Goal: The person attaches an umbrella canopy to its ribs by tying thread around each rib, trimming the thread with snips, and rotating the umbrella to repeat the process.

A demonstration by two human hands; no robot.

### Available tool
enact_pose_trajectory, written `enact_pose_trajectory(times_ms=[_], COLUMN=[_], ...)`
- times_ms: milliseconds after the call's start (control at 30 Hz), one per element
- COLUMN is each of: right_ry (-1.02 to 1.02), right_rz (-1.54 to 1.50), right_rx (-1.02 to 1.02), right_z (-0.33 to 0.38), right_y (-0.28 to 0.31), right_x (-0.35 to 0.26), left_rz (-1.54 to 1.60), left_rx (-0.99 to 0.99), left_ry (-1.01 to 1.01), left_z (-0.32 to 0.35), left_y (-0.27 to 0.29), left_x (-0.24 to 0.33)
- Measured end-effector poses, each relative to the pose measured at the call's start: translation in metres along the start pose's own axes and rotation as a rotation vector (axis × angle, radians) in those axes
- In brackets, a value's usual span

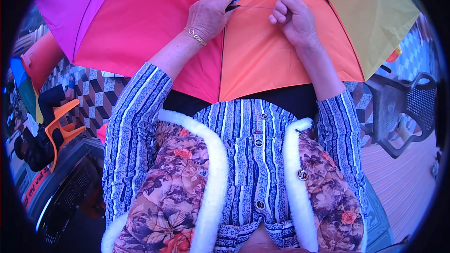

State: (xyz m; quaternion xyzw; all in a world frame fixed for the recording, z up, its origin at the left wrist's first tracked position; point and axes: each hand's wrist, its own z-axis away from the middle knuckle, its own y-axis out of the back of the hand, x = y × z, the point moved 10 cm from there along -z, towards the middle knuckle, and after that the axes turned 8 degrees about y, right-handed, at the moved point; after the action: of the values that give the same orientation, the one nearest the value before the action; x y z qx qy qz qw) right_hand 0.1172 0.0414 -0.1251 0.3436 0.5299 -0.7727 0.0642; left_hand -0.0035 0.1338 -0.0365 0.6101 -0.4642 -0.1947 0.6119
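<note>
Stitching looked mid-way: left hand (pixel 208 16) pinched a dark tab (pixel 232 5) on the umbrella (pixel 262 42) seam at top centre, right hand (pixel 293 16) fingers closed, pulling thread (pixel 255 7) taut, seam unfinished.

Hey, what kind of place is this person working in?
Probably a small workshop or a home veranda, hard to say which. A patterned tiled floor, plastic chairs and another person seated at the left surround the umbrella being sewn.
</note>
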Motion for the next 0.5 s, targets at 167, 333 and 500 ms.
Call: enact_pose_trajectory(times_ms=[167,333,500], right_ry=[0.015,0.058,0.035], right_rz=[0.133,0.204,0.206], right_rx=[-0.057,-0.09,-0.058], right_z=[0.011,0.021,0.012], right_y=[-0.016,-0.032,-0.013], right_x=[-0.011,-0.018,-0.012], left_rz=[-0.137,-0.111,0.375], left_rx=[-0.036,-0.004,-0.188], left_ry=[0.025,0.008,0.263], left_z=[-0.001,0.0,-0.015], left_y=[-0.009,-0.007,-0.016], left_x=[-0.001,-0.003,-0.032])
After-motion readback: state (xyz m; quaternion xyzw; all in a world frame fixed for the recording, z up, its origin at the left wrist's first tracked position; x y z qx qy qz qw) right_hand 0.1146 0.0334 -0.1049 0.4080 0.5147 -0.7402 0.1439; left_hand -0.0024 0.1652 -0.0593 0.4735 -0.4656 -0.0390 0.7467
